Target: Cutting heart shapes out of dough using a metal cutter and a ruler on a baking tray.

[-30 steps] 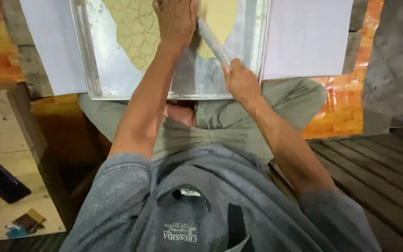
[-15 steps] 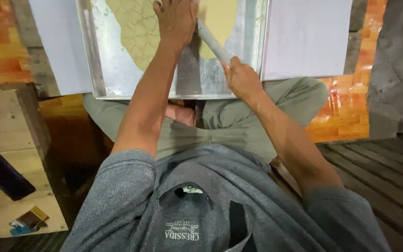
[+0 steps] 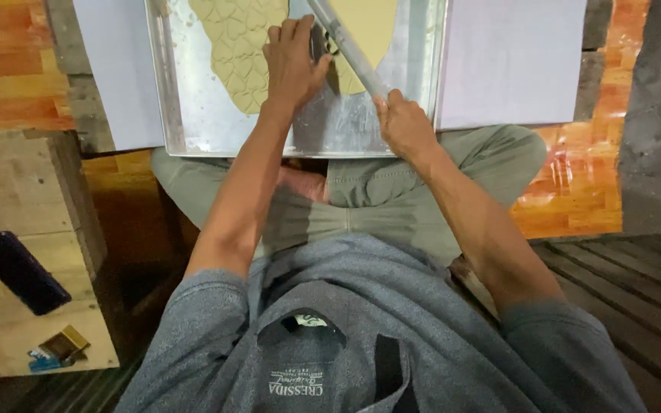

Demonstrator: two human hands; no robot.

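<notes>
A metal tray (image 3: pixel 193 130) rests across my lap with a flat sheet of tan dough (image 3: pixel 239 53) on it, scored into small shapes. My left hand (image 3: pixel 292 65) lies on the tray by the dough's right edge, fingers spread, over something small and dark that I cannot make out. My right hand (image 3: pixel 403 122) grips the lower end of a long grey metal bar (image 3: pixel 346 50) that slants up and to the left across the tray. A second piece of tan dough (image 3: pixel 372 27) lies behind the bar.
White sheets (image 3: pixel 510 61) flank the tray on both sides. A wooden box (image 3: pixel 9 252) at my left carries a dark phone (image 3: pixel 21 271) and a small packet (image 3: pixel 59 348). Dark wooden slats (image 3: pixel 629 298) run at the lower right; orange planks sit beyond.
The view has tipped downward, so the tray and both hands sit lower in frame. My hands keep their hold and place on the tray.
</notes>
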